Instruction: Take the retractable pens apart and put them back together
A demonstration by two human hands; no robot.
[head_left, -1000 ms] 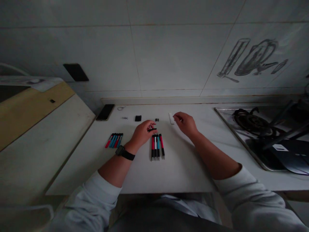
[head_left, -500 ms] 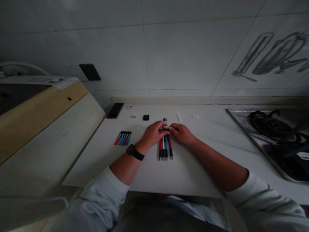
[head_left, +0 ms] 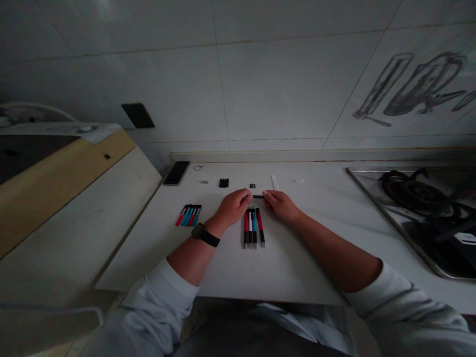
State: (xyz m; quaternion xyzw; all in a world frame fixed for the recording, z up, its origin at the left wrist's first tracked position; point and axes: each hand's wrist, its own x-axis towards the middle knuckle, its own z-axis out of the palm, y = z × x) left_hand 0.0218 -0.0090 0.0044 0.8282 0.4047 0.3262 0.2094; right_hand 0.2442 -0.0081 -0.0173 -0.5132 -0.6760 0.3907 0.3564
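My left hand (head_left: 234, 207) and my right hand (head_left: 280, 204) meet above the white counter (head_left: 297, 248), each pinching one end of a small black pen part (head_left: 258, 197) held level between them. Just below the hands lies a row of several pens (head_left: 253, 228) with red, white and blue barrels and black grips. A black watch (head_left: 204, 234) is on my left wrist.
A second bundle of red and blue pens (head_left: 189, 214) lies to the left. Small black parts (head_left: 223, 182), springs (head_left: 204, 181), a white stick (head_left: 274, 181) and a phone (head_left: 176, 172) sit near the back wall. A gas hob (head_left: 416, 198) is at the right.
My right hand came in from the back right to join the left hand on the black part. The hands now hold it slightly farther apart and higher above the pens.
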